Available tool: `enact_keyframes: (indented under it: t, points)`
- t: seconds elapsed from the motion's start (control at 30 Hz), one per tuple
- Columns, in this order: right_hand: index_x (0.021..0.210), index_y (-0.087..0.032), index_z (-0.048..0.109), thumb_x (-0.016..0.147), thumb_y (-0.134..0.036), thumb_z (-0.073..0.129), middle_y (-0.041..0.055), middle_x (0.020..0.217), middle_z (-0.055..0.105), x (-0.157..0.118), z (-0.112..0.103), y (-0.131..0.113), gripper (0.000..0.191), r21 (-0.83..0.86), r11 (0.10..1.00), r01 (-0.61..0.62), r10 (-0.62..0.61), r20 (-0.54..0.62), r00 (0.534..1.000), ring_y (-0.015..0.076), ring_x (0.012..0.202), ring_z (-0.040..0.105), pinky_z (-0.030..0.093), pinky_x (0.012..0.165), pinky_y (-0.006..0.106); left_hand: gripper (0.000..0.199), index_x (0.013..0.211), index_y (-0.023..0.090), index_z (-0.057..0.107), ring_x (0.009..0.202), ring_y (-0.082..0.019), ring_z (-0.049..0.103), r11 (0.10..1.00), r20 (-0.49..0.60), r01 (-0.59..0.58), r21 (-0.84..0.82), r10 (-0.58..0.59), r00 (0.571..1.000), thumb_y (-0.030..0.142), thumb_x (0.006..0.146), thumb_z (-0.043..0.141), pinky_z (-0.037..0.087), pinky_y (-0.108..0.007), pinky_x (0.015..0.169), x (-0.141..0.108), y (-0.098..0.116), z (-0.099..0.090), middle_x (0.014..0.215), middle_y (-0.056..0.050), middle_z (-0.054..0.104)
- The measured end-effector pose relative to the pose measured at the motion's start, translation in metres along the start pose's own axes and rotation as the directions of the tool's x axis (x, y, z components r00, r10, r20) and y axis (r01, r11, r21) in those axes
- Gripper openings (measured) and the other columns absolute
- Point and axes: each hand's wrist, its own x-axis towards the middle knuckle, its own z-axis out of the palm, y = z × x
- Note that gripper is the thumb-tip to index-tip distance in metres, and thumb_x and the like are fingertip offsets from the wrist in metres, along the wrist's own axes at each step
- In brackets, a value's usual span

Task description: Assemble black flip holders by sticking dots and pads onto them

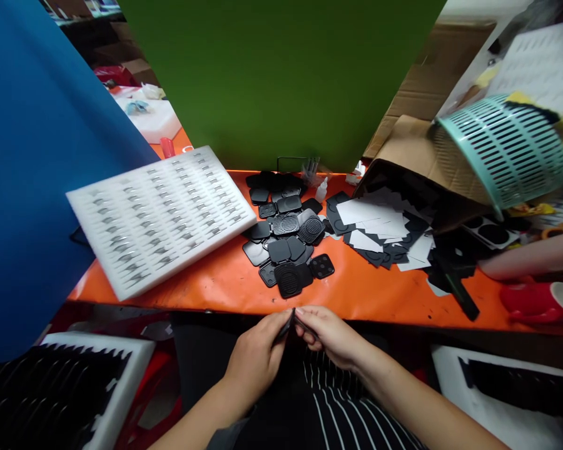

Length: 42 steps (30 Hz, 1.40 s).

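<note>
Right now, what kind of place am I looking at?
Likely a small assembly workshop: a pile of black plastic parts on an orange bench, a slotted white foam tray, and cardboard boxes behind.

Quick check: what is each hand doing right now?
Left hand: fingers pinched on a thin flat black plastic piece.
Right hand: fingers pinching the same piece.

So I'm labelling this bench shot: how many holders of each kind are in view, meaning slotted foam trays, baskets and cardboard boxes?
Slotted foam trays: 3, one on the table, one at lower left, one at lower right
Teal slotted basket: 1
Cardboard box: 1
Total: 5
</note>
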Motion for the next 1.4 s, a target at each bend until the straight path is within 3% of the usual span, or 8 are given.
enact_keyframes:
  t: [0.2,0.33,0.53,0.63,0.77,0.93,1.2,1.4]
  points:
    - [0.064,-0.015,0.045,0.073,-0.045,0.055,-0.0057,0.053,0.039,0.006,0.004,0.004,0.033,0.130,0.989,-0.071,0.078,-0.052,0.996,0.0017,0.040,0.025,0.009,0.036,0.017,0.045,0.123,0.025,0.043,0.103,-0.017,0.053,0.998,-0.002,0.001,0.062,0.000,1.000,0.012,0.080,0.041,0.045,-0.029,0.087,-0.004,0.001,0.004,0.119,-0.003,0.052]
    - [0.066,-0.015,0.045,0.072,-0.049,0.055,-0.0072,0.051,0.038,0.008,0.004,0.005,0.035,0.210,0.976,-0.050,0.060,-0.042,0.997,0.0012,0.038,0.023,0.011,0.036,0.016,0.036,0.118,0.025,0.049,0.104,-0.019,0.053,0.980,-0.041,0.088,-0.176,-0.097,0.994,0.020,0.083,0.042,0.042,-0.031,0.090,0.001,0.000,0.007,0.116,-0.003,0.056]
    - [0.079,-0.016,0.052,0.082,-0.054,0.036,-0.0054,0.050,0.043,0.008,0.006,0.001,0.042,-0.046,0.996,0.077,-0.079,-0.061,0.995,0.0039,0.036,0.026,0.017,0.037,0.018,0.030,0.099,0.012,0.055,0.074,-0.020,0.062,0.586,0.098,0.378,-0.717,-0.452,0.887,0.036,0.082,0.046,0.049,-0.031,0.070,0.015,-0.006,0.009,0.087,-0.007,0.065]
    - [0.070,-0.016,0.053,0.083,-0.044,0.042,0.0006,0.063,0.053,0.007,0.012,-0.005,0.033,-0.415,0.871,0.262,-0.318,-0.072,0.945,0.0102,0.057,0.047,0.034,0.052,0.022,0.030,0.104,0.015,0.056,0.084,-0.022,0.061,0.711,0.012,0.339,-0.616,-0.422,0.906,0.033,0.082,0.047,0.047,-0.032,0.076,0.014,-0.005,0.007,0.096,-0.008,0.064]
    - [0.074,-0.019,0.054,0.086,-0.032,0.040,0.0035,0.076,0.057,0.003,0.021,-0.009,0.022,-0.739,0.593,0.320,-0.497,-0.023,0.867,0.0147,0.070,0.050,0.036,0.065,0.027,0.036,0.120,0.022,0.049,0.103,-0.023,0.054,0.942,-0.075,0.271,-0.199,-0.290,0.954,0.025,0.085,0.040,0.041,-0.035,0.088,0.008,-0.001,0.004,0.118,-0.007,0.055]
    - [0.078,-0.019,0.054,0.088,-0.024,0.035,0.0060,0.080,0.056,0.000,0.026,-0.004,0.022,-0.876,0.396,0.277,-0.547,0.017,0.837,0.0174,0.075,0.050,0.036,0.070,0.030,0.044,0.130,0.020,0.036,0.107,-0.021,0.052,0.979,-0.022,0.194,0.061,-0.193,0.981,0.020,0.086,0.033,0.041,-0.034,0.090,0.004,-0.001,0.006,0.123,-0.008,0.050]
    - [0.071,-0.019,0.054,0.086,-0.027,0.039,0.0044,0.075,0.055,0.002,0.024,-0.003,0.022,-0.871,0.428,0.241,-0.480,0.007,0.877,0.0156,0.070,0.050,0.035,0.065,0.028,0.043,0.128,0.018,0.039,0.102,-0.023,0.055,0.976,0.038,0.208,0.066,-0.211,0.977,0.017,0.085,0.033,0.043,-0.035,0.086,-0.002,-0.001,0.011,0.120,-0.010,0.053]
    - [0.062,-0.018,0.051,0.078,-0.036,0.051,0.0007,0.066,0.053,0.009,0.028,0.001,0.024,-0.753,0.613,0.237,-0.467,-0.104,0.878,0.0124,0.063,0.046,0.032,0.058,0.024,0.041,0.122,0.021,0.047,0.095,-0.025,0.057,0.961,-0.008,0.255,-0.106,-0.257,0.966,0.016,0.082,0.037,0.042,-0.036,0.082,-0.004,0.002,0.011,0.112,-0.009,0.058]
